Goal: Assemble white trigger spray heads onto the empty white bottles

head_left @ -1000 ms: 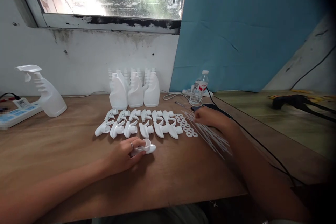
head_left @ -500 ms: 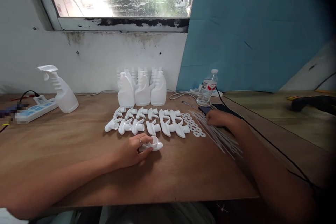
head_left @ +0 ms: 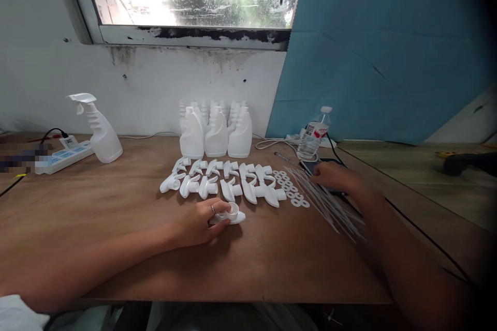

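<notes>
On the brown wooden worktop [head_left: 155, 269], front middle: left hand [head_left: 204, 221] closed around one white plastic spray head [head_left: 238, 217], fingers on its body near the round collar, collar opening upward. Silver-coloured ring on one finger. Right hand [head_left: 331, 176] reaches out to the right, fingers bent down at the far ends of a loose bundle of thin white plastic tubes [head_left: 332, 208]; whether it grips any, cannot tell.

Just beyond the left hand: two rows of white spray heads [head_left: 232, 191], six to a row, lying on the worktop. Beside their right end, a cluster of flat white rings [head_left: 298, 200], some overlapping, between the rows and the tubes.

Behind the rows, a group of white plastic bottles [head_left: 192, 137], upright and uncapped, three in front and more behind, near the wall. Far left, a translucent white bottle with its spray head fitted [head_left: 105, 139], upright beside a white and blue power strip [head_left: 64, 159]. Back right, a clear water bottle with a red and white label [head_left: 310, 138], pale cable about its base; slim pen [head_left: 284, 158] to its left.
</notes>
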`<state>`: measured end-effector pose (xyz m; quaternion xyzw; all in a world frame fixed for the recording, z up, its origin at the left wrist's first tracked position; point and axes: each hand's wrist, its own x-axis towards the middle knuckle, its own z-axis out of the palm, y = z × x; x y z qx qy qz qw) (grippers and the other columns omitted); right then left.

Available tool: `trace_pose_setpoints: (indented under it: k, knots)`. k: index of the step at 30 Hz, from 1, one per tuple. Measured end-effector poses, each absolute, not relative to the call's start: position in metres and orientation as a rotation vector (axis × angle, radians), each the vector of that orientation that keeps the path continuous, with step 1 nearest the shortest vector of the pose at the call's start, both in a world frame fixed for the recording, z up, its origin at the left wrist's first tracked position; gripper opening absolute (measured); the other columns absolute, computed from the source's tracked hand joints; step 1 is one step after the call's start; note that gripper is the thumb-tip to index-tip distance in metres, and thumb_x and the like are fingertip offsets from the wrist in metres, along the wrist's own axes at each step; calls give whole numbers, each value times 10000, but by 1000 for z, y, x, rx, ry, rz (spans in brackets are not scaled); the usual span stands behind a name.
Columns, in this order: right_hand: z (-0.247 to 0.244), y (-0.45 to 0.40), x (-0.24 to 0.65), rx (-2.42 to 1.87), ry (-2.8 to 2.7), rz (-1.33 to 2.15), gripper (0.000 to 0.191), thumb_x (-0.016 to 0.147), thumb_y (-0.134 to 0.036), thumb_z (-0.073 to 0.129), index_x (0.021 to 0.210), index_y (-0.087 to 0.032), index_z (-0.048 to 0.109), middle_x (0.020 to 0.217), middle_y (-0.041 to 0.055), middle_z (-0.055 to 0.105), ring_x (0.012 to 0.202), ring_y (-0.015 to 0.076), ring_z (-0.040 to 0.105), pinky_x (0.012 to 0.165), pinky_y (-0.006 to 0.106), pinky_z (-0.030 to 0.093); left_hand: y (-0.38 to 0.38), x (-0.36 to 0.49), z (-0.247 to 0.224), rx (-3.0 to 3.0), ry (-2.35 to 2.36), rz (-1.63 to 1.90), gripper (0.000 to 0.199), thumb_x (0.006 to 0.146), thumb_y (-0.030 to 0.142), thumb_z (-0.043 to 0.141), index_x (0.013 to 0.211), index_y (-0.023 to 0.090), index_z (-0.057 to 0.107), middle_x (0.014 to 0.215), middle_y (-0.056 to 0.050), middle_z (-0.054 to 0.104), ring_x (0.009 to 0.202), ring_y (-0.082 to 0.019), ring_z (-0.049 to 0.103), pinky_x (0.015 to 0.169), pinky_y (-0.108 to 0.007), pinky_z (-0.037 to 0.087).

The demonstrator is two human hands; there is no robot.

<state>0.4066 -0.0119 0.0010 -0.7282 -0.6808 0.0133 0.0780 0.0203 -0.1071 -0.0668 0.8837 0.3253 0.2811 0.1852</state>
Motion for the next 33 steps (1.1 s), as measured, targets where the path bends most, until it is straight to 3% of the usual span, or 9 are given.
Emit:
trace_pose_setpoints:
  k: [9, 12, 15, 19, 26, 30, 33]
  knots:
    - [35, -38, 394, -2077, -1667, 8, 105, 837, -262, 468, 751, -207, 444, 551, 4, 596, 371, 114, 473, 471, 253, 337, -108, 21, -65, 2443, 940, 761, 177, 910, 279, 521, 1066, 204, 557, 965, -23, 623, 748, -119, 569, 672, -227, 450]
    - [37, -44, 378, -1611, -1656, 348, 97, 840, -288, 509, 826, -217, 444, 597, -23, 592, 374, 90, 435, 423, 232, 328, -107, 20, -67, 2458, 917, 774, 175, 912, 274, 517, 1068, 207, 561, 968, -25, 623, 764, -123, 572, 683, -232, 449]
    - [32, -51, 355, -1047, -1658, 798, 208, 829, -349, 611, 914, -222, 470, 653, -26, 605, 417, 94, 460, 419, 228, 347, -107, 20, -66, 2473, 893, 804, 183, 914, 270, 513, 1078, 204, 560, 971, -32, 626, 773, -127, 575, 697, -238, 453]
    - [16, -66, 316, -772, -1720, 1035, 202, 885, -368, 602, 958, -220, 486, 776, 5, 628, 529, 113, 547, 493, 257, 434, -108, 21, -64, 2458, 934, 769, 174, 917, 290, 509, 1057, 204, 567, 968, -30, 635, 737, -120, 579, 663, -231, 453]
    - [-6, -80, 288, -722, -1926, 1153, 199, 913, -385, 578, 948, -191, 549, 824, 25, 625, 614, 108, 554, 600, 267, 450, -110, 22, -65, 2292, 1075, 721, 413, 862, 322, 582, 1244, 254, 440, 1078, -25, 664, 646, -110, 587, 583, -227, 465]
    - [-9, -75, 292, -978, -2167, 1168, 206, 890, -361, 604, 869, -160, 644, 725, 20, 638, 662, 126, 587, 621, 248, 446, -110, 23, -61, 2308, 1060, 742, 420, 853, 316, 590, 1255, 269, 479, 1073, -35, 675, 773, -155, 638, 658, -242, 510]
    - [-12, -75, 288, -968, -2171, 1264, 223, 865, -370, 632, 875, -151, 669, 791, 45, 689, 725, 149, 635, 669, 261, 483, -110, 23, -61, 2356, 1043, 755, 433, 858, 307, 582, 1282, 261, 507, 1118, -48, 675, 842, -179, 650, 713, -266, 533]
